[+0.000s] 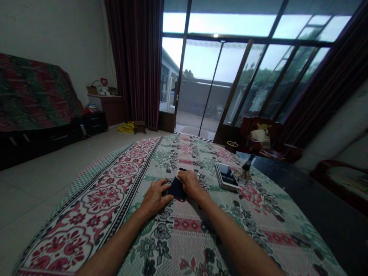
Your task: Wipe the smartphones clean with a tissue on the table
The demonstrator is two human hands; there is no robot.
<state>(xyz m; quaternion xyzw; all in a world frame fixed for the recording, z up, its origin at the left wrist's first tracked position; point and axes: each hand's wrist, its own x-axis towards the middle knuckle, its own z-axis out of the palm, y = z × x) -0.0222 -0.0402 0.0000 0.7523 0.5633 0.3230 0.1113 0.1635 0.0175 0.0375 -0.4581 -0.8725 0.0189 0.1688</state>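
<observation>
Big glass doors (198,88) at the back let in flat grey light, and the cloth-covered bench (115,199) in front of them is all pink and green flowers. So the key bit is a dark flat thing, phone-like (176,190), lying on the cloth between the two hands. It's off the left hand's (155,196) fingertips to the right, and right under the bent fingers of the right hand (189,184), so the right one is nearer, basically on top of it. Long axis seems to run away from the person, far end tipped a bit toward the right hand's side

Left hand is open, thumb and fingers apart, thumb right at the thing's near left corner, touching as far as I can judge. Right hand is curled over the thing, but whether it's really gripping, can't tell, its own knuckles block the view. Dark sliver past those fingers is probably the far end, not sure. White-edged device (227,175) sits apart, off to the right of the right hand, and what the black-topped thing (247,163) beyond it is, no clue. Both forearms are cut off by the bottom edge
</observation>
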